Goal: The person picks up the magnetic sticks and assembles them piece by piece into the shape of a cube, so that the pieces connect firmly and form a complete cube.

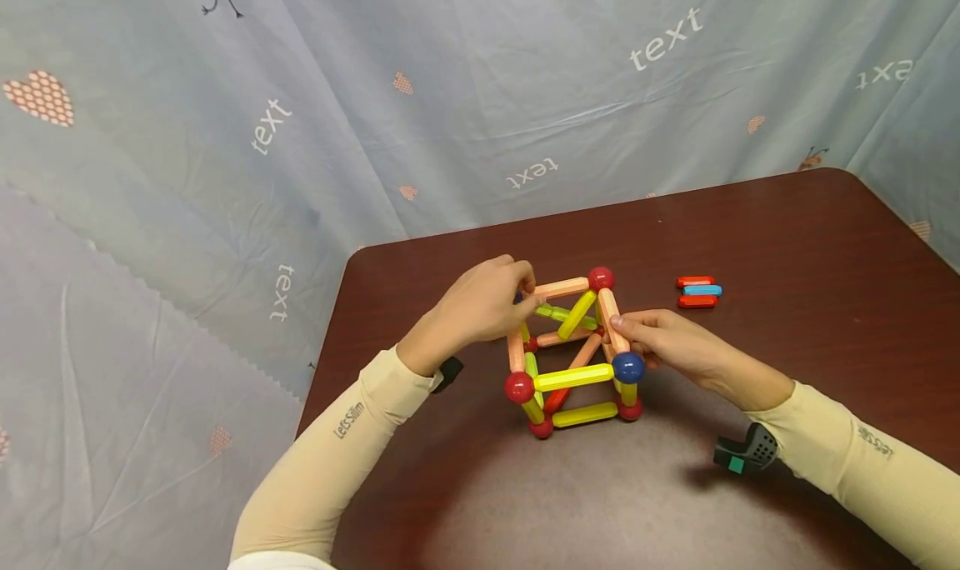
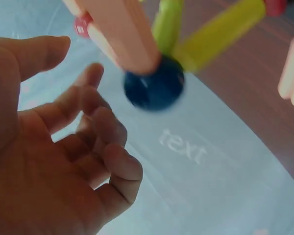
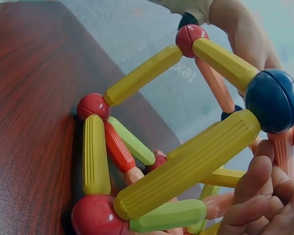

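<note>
A box-shaped frame of magnetic sticks and balls stands on the table, with red balls and blue balls at its corners. My right hand [image 1: 682,349] pinches the salmon stick [image 1: 609,310] along its upper right side, behind the near blue ball [image 1: 628,367]. At the far left corner is my left hand [image 1: 480,303]; in the left wrist view its thumb and loosely bent fingers stand apart with nothing between them, beside another blue ball [image 2: 154,85]. A yellow stick [image 1: 577,316] slants down from the far red ball [image 1: 601,278]. Yellow sticks edge the near face.
To the right of the frame, a blue stick [image 1: 702,290] lies between two red sticks [image 1: 697,302] on the dark brown table [image 1: 787,245]. A patterned curtain [image 1: 480,120] hangs behind the table and along its left side.
</note>
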Motion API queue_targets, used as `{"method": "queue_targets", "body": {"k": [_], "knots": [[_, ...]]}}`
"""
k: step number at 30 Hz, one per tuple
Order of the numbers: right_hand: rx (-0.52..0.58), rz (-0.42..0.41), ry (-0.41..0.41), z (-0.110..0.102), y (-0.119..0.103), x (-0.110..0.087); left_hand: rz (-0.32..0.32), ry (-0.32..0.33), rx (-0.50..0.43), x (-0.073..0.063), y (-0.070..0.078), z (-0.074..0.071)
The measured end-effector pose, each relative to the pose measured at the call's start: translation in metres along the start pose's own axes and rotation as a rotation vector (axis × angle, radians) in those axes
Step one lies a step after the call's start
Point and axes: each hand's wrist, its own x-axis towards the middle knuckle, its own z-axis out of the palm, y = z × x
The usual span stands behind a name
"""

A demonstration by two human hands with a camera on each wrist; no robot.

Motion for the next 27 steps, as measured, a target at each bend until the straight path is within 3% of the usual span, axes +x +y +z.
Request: {"method": "queue_targets", "body": {"k": [3,6,10,21,27], "knots": [[-0.001,0.008,0.0,0.001,0.0,0.001,-0.039,0.031,-0.056,-0.006,-0.016,0.0],[0.005,0.041,0.002,0.001,0.002,0.002,-0.078,0.012,-0.122,-0.01,-0.027,0.003],[0.036,0.093,-0.008,0.002,0.004,0.003,-0.077,-0.013,-0.189,-0.012,-0.037,0.01],[0.088,0.108,-0.014,0.001,0.004,0.003,-0.064,0.003,-0.309,-0.013,-0.048,0.018],[0.029,0.068,0.058,-0.002,0.001,0.001,-0.044,0.011,-0.323,-0.013,-0.051,0.021]]}}
